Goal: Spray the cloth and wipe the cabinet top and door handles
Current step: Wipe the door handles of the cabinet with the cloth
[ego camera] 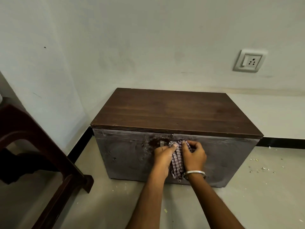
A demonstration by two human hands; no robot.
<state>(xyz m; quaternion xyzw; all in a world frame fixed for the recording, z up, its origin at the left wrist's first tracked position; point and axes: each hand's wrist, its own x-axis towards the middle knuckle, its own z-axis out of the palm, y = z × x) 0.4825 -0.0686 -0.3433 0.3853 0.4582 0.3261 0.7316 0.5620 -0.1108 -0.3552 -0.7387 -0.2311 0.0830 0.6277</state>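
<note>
Both hands grip the checked cloth (pixel 177 158) at the door seam of the cabinet (pixel 175 113): left hand (pixel 163 154) pinching it at 9 o'clock, right hand (pixel 194 156) curled round it at 3 o'clock. The left handle (pixel 162 143) shows; the right handle is hidden. Risk: the bunched cloth may skip handle undersides, or pulling may swing a door open.

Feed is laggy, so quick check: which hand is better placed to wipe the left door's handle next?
Probably the left hand. It sits right below the metal handle, fingers already pinching the cloth beside it. The right hand grips the cloth over the right door, farther away.
</note>
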